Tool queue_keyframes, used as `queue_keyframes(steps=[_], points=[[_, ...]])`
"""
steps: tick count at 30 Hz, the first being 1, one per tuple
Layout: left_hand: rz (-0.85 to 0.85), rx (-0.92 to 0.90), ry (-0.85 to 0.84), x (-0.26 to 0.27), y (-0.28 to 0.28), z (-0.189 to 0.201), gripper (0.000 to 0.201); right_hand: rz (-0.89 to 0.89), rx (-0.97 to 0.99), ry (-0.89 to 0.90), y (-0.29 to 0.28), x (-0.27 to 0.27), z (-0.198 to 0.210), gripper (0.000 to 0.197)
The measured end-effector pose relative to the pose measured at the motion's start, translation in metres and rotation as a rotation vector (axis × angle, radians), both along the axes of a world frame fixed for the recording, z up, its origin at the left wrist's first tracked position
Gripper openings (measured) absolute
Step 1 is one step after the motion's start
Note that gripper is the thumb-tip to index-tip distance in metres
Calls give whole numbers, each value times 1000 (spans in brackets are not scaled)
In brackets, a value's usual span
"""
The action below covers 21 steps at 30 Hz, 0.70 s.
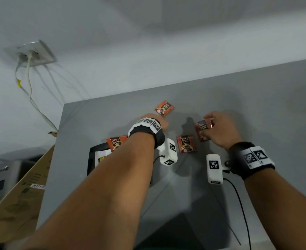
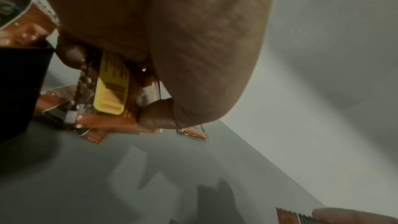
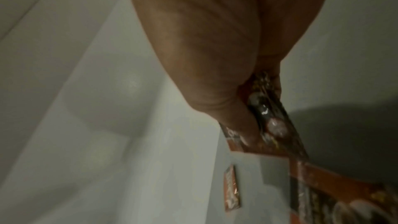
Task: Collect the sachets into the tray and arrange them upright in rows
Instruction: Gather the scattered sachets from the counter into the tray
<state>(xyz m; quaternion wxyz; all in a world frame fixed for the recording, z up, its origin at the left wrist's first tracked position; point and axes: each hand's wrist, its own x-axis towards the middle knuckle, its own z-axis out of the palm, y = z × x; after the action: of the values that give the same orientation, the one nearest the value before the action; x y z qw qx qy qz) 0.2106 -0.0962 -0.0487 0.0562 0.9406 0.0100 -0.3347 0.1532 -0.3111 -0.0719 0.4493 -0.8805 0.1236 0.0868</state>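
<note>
Red-brown coffee sachets lie on the grey table point(image 1: 256, 105). One sachet point(image 1: 164, 108) lies flat at the far side, another point(image 1: 186, 146) in the middle. My left hand point(image 1: 163, 123) is just before the far sachet and pinches a sachet with a yellow panel point(image 2: 112, 91) between thumb and finger. My right hand point(image 1: 215, 127) is raised at the right and grips a sachet point(image 1: 203, 126) point(image 3: 264, 117) between thumb and fingers. The black tray point(image 1: 92, 159) sits at the left under my left forearm, with one sachet point(image 1: 117, 143) upright in it.
A cardboard box point(image 1: 22, 195) leans against the table's left edge. Cables point(image 1: 29, 91) hang from a wall socket point(image 1: 34, 54) beyond the far left corner. A black cable point(image 1: 242, 210) runs from my right wrist across the near table.
</note>
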Motion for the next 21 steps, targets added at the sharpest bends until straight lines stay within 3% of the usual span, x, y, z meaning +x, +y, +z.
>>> queue_keyframes(steps=[3,6,9,13,15,18,21], points=[[-30,59,-21,0,-1,2,15,197,-109,42,12,-1,2,28],[-6,100,-36,-7,0,13,19,404,-398,97,28,-6,-11,41],[2,62,56,-13,-1,17,16,433,-453,113,36,-9,-22,60],[-29,56,138,-17,-6,14,29,416,-464,141,34,-7,-26,63],[-40,93,150,-19,-11,8,34,428,-427,157,33,-3,-22,54],[-10,147,6,-14,-14,-9,51,458,-366,157,26,10,-12,33],[-62,154,-106,-18,-17,-10,36,439,-200,74,17,27,6,12]])
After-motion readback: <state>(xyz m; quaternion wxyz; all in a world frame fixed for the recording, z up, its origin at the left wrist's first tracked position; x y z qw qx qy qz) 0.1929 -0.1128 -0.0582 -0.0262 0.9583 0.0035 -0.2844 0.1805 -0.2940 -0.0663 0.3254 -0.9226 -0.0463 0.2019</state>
